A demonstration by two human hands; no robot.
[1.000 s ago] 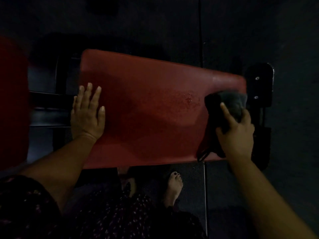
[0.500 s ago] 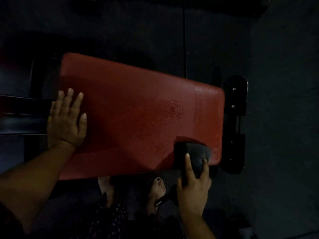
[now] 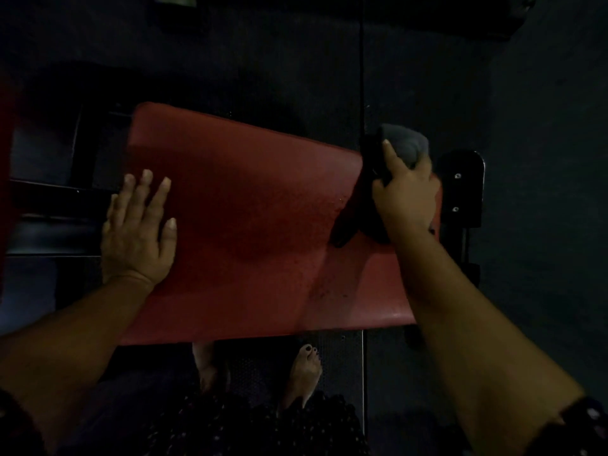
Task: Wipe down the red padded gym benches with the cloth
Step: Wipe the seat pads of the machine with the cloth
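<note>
Dark grey cloth (image 3: 403,148), just one, is gripped by the right hand (image 3: 406,199) at the far-right corner of one red padded tabletop (image 3: 250,232); left hand (image 3: 138,235) is laid flat, empty.

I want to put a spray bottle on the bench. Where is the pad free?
The pad is bare between the left hand and the cloth, and along the near edge. The right hand crowds the far right corner.
</note>
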